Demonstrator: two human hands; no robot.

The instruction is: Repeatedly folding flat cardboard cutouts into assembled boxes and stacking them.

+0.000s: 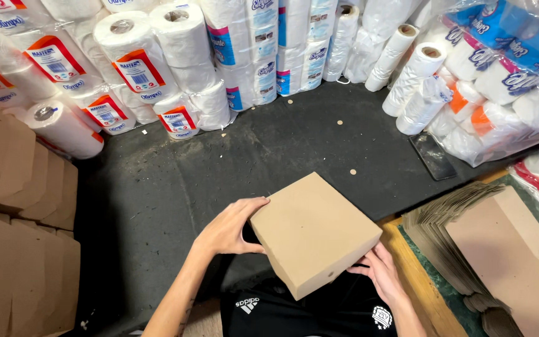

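Note:
I hold a closed brown cardboard box (312,231) in front of me, tilted, above my lap. My left hand (229,229) grips its left side, thumb and fingers wrapped on the edge. My right hand (378,273) supports the lower right corner from beneath, fingers partly hidden under the box. The box's top face is plain, with a small hole near its front edge.
A stack of flat brown cardboard blanks (491,249) lies on a wooden board at the right. Folded brown boxes (14,249) pile up at the left. Paper rolls (138,68) and wrapped tissue packs (500,75) ring the dark floor mat (157,187).

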